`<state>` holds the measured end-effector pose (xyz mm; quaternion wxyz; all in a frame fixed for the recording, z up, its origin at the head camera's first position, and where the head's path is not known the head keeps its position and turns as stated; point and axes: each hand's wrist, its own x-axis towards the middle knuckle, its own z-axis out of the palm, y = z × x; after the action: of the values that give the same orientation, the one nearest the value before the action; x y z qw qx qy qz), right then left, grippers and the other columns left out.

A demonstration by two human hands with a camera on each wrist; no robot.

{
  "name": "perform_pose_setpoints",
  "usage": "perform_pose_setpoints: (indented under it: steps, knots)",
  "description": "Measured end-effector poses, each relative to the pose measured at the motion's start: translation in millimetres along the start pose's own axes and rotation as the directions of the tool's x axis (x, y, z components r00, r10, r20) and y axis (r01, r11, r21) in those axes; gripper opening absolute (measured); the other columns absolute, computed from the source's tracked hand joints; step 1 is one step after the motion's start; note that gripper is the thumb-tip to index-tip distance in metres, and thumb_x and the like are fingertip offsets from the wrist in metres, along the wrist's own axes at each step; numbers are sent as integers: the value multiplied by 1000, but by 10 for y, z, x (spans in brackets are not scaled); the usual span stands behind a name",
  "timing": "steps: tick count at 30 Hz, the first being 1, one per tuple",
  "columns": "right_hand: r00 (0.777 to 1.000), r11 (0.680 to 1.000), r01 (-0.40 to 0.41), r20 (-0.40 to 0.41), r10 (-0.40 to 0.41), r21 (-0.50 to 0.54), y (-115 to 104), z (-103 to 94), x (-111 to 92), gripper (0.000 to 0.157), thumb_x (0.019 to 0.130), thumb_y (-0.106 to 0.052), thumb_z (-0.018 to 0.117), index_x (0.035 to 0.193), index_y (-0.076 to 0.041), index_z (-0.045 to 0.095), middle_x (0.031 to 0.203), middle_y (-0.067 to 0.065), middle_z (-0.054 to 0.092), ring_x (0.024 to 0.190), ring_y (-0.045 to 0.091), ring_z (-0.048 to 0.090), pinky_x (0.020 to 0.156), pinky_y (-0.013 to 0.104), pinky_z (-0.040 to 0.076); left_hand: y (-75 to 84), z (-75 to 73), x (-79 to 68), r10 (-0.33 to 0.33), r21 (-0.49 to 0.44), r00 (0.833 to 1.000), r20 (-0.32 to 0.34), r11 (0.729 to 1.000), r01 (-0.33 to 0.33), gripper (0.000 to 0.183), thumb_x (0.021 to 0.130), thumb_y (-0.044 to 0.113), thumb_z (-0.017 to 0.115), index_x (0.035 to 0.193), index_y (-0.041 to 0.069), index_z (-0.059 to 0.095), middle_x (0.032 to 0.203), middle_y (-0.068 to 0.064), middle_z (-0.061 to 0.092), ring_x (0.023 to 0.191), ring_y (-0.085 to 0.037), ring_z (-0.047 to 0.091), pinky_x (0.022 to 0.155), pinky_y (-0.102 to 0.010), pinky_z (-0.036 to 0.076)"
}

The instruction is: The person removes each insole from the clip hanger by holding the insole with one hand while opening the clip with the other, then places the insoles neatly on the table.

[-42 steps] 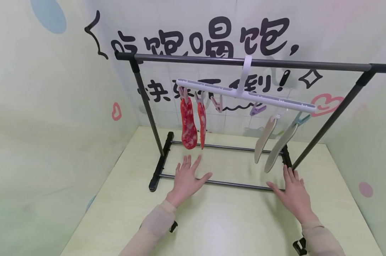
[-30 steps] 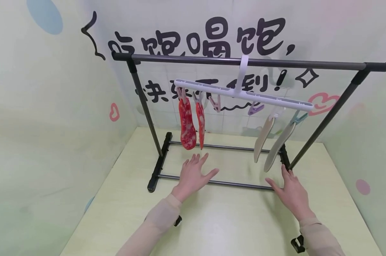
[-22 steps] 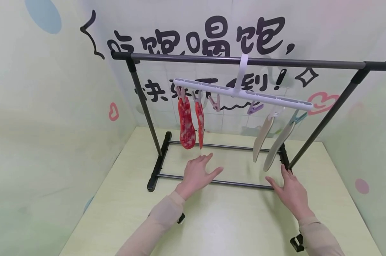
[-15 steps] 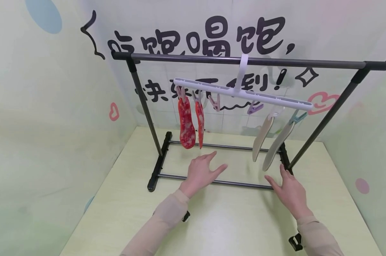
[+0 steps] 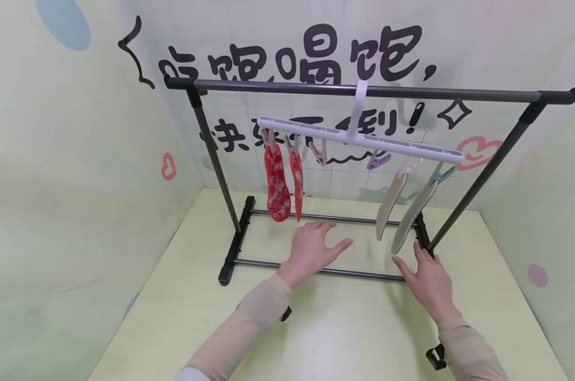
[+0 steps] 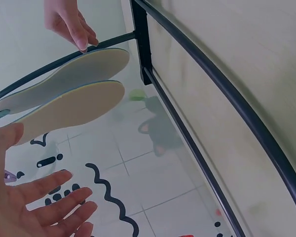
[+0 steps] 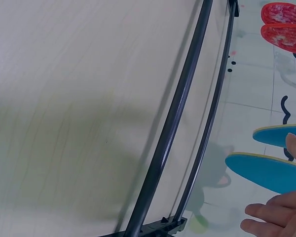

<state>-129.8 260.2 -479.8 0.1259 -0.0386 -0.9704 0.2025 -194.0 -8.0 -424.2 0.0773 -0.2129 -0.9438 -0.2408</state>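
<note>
Above the worktop (image 5: 335,328), the head view shows the left hand (image 5: 313,248) further right than in the earlier frames: it has left the spot below the two red marbled insoles (image 5: 278,185) and sits nearer the middle of the rack (image 5: 278,87), thumb and fingers spread. The right hand (image 5: 429,280), also spread, has barely shifted near the rack's right foot, its thumb a little higher. Both pairs of insoles hang as before, the red ones at the left end of the white hanger (image 5: 392,144), the two pale insoles (image 5: 413,219) at its right end, just above and left of the right hand. Between the pairs hang a pink clip (image 5: 319,153) and a purple clip (image 5: 379,160). The front lower rail (image 5: 359,274) passes beneath the left hand, which covers part of it. From the left wrist, the left hand's fingers fan out beside the pale insoles, while the right hand's fingertips overlap the edge of one; whether they touch, I cannot tell. From the right wrist, the pale insoles show blue faces, and the right thumb partly covers the upper one.
</note>
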Motion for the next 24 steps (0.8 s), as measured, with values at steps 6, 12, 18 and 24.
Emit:
perform_pose_setpoints:
  steps: [6,12,18,24]
  knots:
    - [999,1000,2,-45,-2,1,-44,-16,2,73,95,-43,61,142,10,44,130,37,54,122,56,50,94,65,43,120,-32,54,21,2,1000,-18,1000,-21,58,92,63,53,124,16,68,124,-5,68,119,-26,60,99,-45,46]
    - [996,1000,10,-91,-10,-3,-64,1,7,70,95,-40,62,139,12,47,128,36,56,120,52,54,98,62,43,226,-51,103,51,17,998,-44,999,-50,55,92,61,55,120,16,70,121,-3,70,116,-23,61,99,-41,46]
    - [995,1000,4,-100,-4,-5,-79,21,26,70,97,-42,59,139,12,46,128,39,54,118,56,53,95,63,44,324,-47,175,96,30,991,-89,995,-94,52,92,60,57,115,16,71,113,-2,71,106,-21,63,90,-36,48]
    - [988,999,39,-152,-36,18,-83,58,52,67,96,-37,62,136,15,48,125,38,57,117,53,56,102,60,40,427,-57,221,116,16,987,-110,993,-115,49,91,59,60,113,17,72,111,-1,71,104,-19,62,88,-33,49]
